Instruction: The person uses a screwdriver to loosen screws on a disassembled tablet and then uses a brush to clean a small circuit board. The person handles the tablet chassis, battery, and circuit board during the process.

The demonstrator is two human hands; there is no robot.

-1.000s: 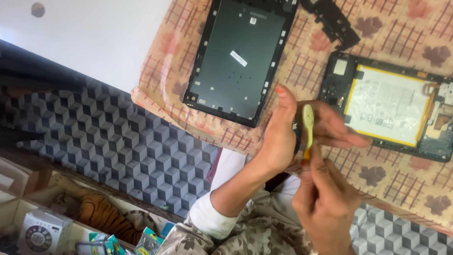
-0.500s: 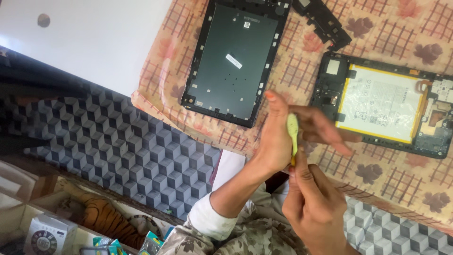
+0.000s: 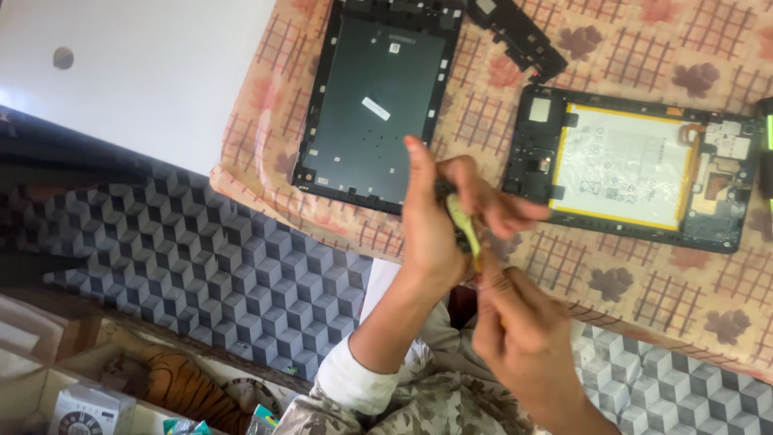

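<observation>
Head view: at the left, a white panel (image 3: pixel 153 72) lies beside a patterned cloth (image 3: pixel 644 48) on the bench. On the cloth, a dark tablet shell (image 3: pixel 378 97) lies flat, with a black frame strip (image 3: pixel 515 36) near its upper right corner. Below it, the left hand (image 3: pixel 439 217) pinches a small yellow-green part (image 3: pixel 460 221). The right hand (image 3: pixel 523 338), fingers curled together, touches the part's lower end; what it grips is hidden. Further right, just beside the hands, lies an opened tablet (image 3: pixel 636 169) with its white battery (image 3: pixel 624 161) exposed.
</observation>
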